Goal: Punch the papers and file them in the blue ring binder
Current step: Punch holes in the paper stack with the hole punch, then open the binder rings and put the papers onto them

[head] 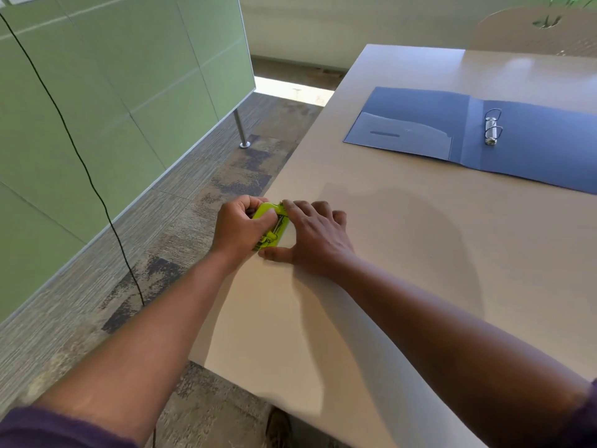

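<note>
Here left hand (pixel 240 227) grips green punch (pixel 269 226); right hand (pixel 315 237) flat beside.

No readable text, labels or numbers anywhere.

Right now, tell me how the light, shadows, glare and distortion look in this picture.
Head view: light comes from the far side, leaving a bright patch on the floor and soft glare on the far table; a broad shadow falls right of the right hand; wide-angle bending curves the table edge and green panels; the left hand on the punch and the binder look fairly sharp, the near forearms softer.
</note>
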`<state>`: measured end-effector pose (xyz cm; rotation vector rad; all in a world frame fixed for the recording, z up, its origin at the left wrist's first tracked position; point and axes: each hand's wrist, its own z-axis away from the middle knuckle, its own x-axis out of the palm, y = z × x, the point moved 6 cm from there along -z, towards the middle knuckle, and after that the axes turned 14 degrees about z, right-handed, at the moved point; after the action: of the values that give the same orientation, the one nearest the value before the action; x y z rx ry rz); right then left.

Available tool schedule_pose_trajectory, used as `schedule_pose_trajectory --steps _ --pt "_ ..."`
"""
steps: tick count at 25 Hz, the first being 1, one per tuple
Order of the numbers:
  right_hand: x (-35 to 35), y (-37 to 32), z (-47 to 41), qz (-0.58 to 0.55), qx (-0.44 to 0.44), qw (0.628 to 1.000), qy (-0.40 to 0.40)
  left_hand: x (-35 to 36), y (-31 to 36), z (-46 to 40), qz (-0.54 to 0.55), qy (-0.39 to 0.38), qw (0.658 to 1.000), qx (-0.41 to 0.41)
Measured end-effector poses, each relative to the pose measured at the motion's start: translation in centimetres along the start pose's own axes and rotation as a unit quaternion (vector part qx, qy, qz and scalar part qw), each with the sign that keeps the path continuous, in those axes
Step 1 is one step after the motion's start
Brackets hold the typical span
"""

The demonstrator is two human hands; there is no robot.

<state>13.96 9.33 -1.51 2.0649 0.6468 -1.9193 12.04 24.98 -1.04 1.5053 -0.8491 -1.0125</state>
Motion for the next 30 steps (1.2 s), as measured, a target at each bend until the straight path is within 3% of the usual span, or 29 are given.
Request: schedule_pose_trajectory --steps 3,4,5,7,8,11,15,21,26,30 --pt "-0.3 0.3 0.3 -0.025 0.007 1.000 0.000 0.3 0.5 -0.1 0.001 -0.004 0.999 -0.034" --pt "-0.5 0.8 0.5 -0.053 0.023 0.998 0.005 0.6 1.0 -0.3 -0.045 -0.005 0.998 -0.035" --pt "-0.8 1.3 0.8 -0.090 0.045 0.995 0.015 1.0 1.7 -0.6 -0.134 -0.001 0.991 -0.009" --pt "-1.1 3.2 1.6 -0.157 0.088 0.983 0.045 2.9 3.9 -0.7 -0.315 0.005 0.944 0.100" --pt "-1.2 4.4 2.2 -0.165 0.103 0.979 0.056 4.5 4.9 -0.4 -0.351 -0.005 0.923 0.156" --pt "-1.8 10.3 4.4 -0.114 0.144 0.981 0.063 11.3 5.9 0.4 -0.339 -0.090 0.909 0.226" --pt "-3.1 20.5 8.3 -0.055 0.230 0.970 0.062 20.5 4.4 1.2 -0.323 -0.193 0.901 0.214" --pt "-4.8 33.3 15.1 -0.007 0.354 0.934 0.054 30.8 3.8 2.4 -0.313 -0.260 0.883 0.235" --pt "-5.5 38.1 16.2 -0.095 0.438 0.888 0.101 36.3 4.9 0.6 -0.355 -0.283 0.853 0.256" --pt "-6.2 41.6 15.5 -0.214 0.510 0.819 0.150 39.4 4.4 -1.7 -0.411 -0.314 0.829 0.213"
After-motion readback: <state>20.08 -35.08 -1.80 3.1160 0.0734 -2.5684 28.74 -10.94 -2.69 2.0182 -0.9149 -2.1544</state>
